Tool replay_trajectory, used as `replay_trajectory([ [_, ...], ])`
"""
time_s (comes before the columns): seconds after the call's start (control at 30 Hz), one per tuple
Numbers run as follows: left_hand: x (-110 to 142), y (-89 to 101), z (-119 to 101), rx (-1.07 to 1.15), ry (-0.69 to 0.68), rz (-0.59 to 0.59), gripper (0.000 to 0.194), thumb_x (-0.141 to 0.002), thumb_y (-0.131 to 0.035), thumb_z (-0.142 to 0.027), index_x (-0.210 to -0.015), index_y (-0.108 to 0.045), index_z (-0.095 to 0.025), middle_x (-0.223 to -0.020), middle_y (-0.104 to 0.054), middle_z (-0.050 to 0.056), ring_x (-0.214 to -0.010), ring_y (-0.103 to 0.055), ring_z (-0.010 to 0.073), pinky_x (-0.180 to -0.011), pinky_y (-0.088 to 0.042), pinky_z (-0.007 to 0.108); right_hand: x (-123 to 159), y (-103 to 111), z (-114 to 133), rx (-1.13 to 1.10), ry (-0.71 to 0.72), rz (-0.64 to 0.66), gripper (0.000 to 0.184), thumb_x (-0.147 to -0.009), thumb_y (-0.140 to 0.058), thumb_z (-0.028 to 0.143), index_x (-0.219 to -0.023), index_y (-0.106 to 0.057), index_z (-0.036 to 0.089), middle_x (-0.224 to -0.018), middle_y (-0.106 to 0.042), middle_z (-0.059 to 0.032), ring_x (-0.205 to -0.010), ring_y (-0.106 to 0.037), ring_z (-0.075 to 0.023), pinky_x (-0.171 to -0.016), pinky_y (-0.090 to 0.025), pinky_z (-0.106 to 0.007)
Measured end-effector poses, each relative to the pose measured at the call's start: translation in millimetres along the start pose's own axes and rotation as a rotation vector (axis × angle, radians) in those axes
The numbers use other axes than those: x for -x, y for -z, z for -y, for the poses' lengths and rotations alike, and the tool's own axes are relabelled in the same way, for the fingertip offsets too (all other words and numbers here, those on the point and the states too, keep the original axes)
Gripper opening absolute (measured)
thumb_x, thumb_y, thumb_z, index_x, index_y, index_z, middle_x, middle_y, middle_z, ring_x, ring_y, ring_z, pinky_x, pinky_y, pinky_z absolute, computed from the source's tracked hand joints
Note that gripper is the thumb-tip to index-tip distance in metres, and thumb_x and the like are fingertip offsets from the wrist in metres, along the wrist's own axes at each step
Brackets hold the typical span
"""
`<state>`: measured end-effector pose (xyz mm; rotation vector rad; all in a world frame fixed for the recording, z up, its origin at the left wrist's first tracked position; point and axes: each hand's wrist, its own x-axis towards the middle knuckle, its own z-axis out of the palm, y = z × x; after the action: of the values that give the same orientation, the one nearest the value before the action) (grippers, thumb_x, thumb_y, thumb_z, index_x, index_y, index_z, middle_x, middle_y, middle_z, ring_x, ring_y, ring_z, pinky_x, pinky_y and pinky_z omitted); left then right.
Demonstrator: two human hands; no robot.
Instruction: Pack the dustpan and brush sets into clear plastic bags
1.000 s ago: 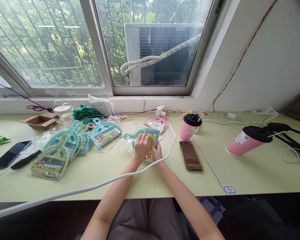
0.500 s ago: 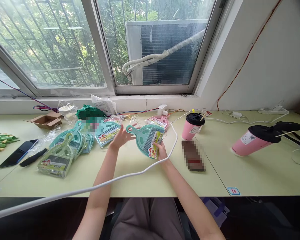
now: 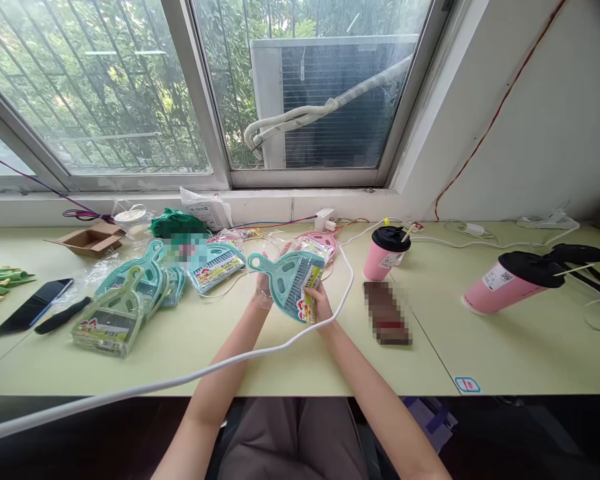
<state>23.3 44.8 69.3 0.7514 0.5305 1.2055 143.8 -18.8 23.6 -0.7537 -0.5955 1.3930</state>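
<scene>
A mint-green dustpan set (image 3: pixel 293 287) with a dark-bristled brush and a printed label is tilted above the table. My right hand (image 3: pixel 323 303) grips its lower right edge at the label, fingers closed. Behind the dustpan's handle side is my left hand (image 3: pixel 263 285), mostly covered by it; a bit of the fingers shows above the pan, but their grip is hidden. Clear plastic film shows around the left wrist and behind the pan. More packaged dustpans lie to the left: an olive-green dustpan (image 3: pixel 111 313) in front, and a mint dustpan (image 3: pixel 217 267) further back.
A white cable (image 3: pixel 220 363) crosses in front of my forearms. To the right stand a pink cup (image 3: pixel 380 260), a blurred brown item (image 3: pixel 385 307) and a tipped pink cup (image 3: pixel 505 287). At left lie a phone (image 3: pixel 35 307) and an open cardboard box (image 3: pixel 93 240).
My left hand has moved right, from beside the dustpan's handle to behind the pan. The dustpan has shifted slightly left and down, staying in my right hand.
</scene>
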Motion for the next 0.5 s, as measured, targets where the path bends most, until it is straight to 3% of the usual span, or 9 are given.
replay_trajectory([
  [0.17,-1,8.4,4,-0.011,0.015,-0.045,0.064,-0.088,-0.038,-0.064,-0.139,-0.046,-0.026,-0.125,-0.064,0.009,-0.123,-0.054,0.0320,-0.102,-0.041,0.056,1,-4,2,0.029,0.039,-0.061,0.043,-0.073,-0.061,0.035,-0.114,-0.049,0.032,-0.104,-0.068,0.0022,-0.085,-0.068,-0.0183,-0.069,-0.057,-0.032],
  [0.3,1,11.9,6,-0.024,0.014,-0.046,0.061,-0.089,-0.037,-0.063,-0.135,-0.051,-0.026,-0.122,-0.066,0.009,-0.122,-0.055,0.0313,-0.103,-0.041,0.055,-2,-6,-3,0.061,0.059,-0.147,0.057,-0.075,-0.062,0.044,-0.126,-0.040,0.035,-0.115,-0.065,-0.0003,-0.097,-0.066,-0.0195,-0.077,-0.057,-0.036],
  [0.4,4,10.8,10,-0.022,0.033,0.006,0.062,-0.090,-0.034,-0.062,-0.132,-0.053,-0.022,-0.121,-0.066,0.010,-0.123,-0.054,0.0317,-0.103,-0.040,0.054,-5,-4,-7,0.137,0.195,-0.169,0.061,-0.076,-0.064,0.043,-0.130,-0.036,0.038,-0.122,-0.062,-0.0001,-0.107,-0.062,-0.0184,-0.087,-0.054,-0.039],
  [0.5,0,13.6,12,-0.028,0.062,0.045,0.059,-0.089,-0.036,-0.061,-0.128,-0.056,-0.021,-0.117,-0.067,0.009,-0.122,-0.054,0.0314,-0.103,-0.040,0.053,-8,0,-7,0.230,0.296,-0.172,0.051,-0.078,-0.063,0.042,-0.125,-0.045,0.036,-0.121,-0.061,-0.0012,-0.111,-0.058,-0.0187,-0.091,-0.051,-0.038],
])
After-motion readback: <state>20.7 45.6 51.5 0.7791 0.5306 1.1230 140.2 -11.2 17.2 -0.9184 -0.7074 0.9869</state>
